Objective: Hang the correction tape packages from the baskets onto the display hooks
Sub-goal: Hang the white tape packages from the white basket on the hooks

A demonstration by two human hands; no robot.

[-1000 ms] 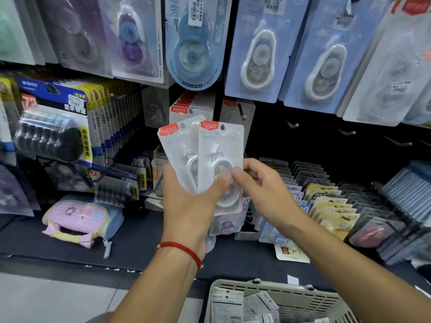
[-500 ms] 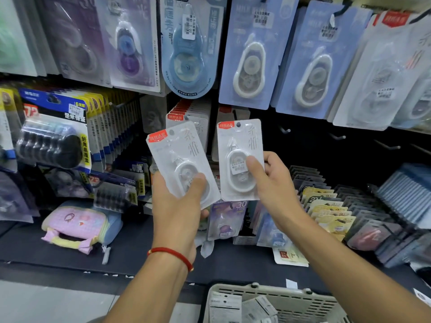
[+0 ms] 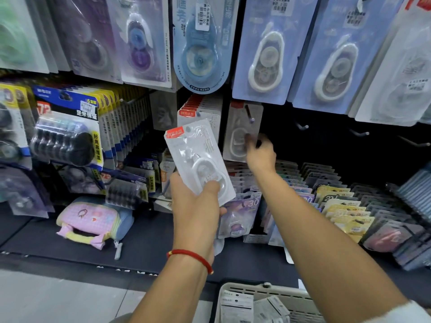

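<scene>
Display wall (image 3: 291, 141) of dark pegboard, hung above with large correction tape cards, with several bare hooks (image 3: 303, 126) to the right. Basket (image 3: 275, 291) at lower edge, pale plastic, holding further packages. Left hand (image 3: 198, 206), red cord at the wrist, its grip clasped round the lower end of one white correction tape package (image 3: 198, 159), held tilted in front of a full peg of like packages (image 3: 198, 114). Right hand (image 3: 260, 155) reaches to the wall, its grip pinching a second package (image 3: 240, 134), blurred, whose top hole appears to sit at or on the hook (image 3: 250, 117). Step in hand: hanging the right-hand package. The next move probably calls for seating that card fully, letting go, then taking the left-hand package and lining its hole up with a hook tip
</scene>
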